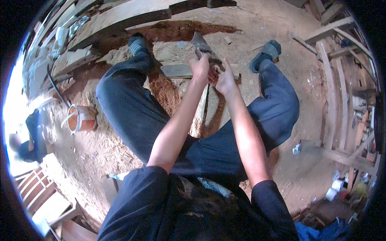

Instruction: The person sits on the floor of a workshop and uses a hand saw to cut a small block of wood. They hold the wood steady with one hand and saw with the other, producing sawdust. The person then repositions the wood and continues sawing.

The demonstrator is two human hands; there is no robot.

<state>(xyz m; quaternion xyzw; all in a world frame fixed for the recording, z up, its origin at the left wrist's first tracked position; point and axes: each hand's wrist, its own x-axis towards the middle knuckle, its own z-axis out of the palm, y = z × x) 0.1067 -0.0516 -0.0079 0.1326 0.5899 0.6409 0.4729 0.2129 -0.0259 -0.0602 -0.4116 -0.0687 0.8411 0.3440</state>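
Note:
My left hand (pixel 200 67), out between my knees, is closed around a dark tool whose grey wedge-shaped end (pixel 199 42) points away from me. Its exact kind I cannot make out. Beside it, my right hand (pixel 222 80) is close to the tool's near part, one finger stretched out and the others loosely bent apart; whether it touches the tool is unclear. Beneath both hands a short pale board (pixel 175 71) lies crosswise. Another narrow upright piece of wood (pixel 200 112) shows between my legs, below the hands.
A white bucket (pixel 85 118) with orange marks stands left of my knee. Thick beams (pixel 124 18) lie beyond my left foot. Wooden frames (pixel 331 96) line the right side. Another person (pixel 35 136) is at the far left, near a slatted wooden piece (pixel 38 184).

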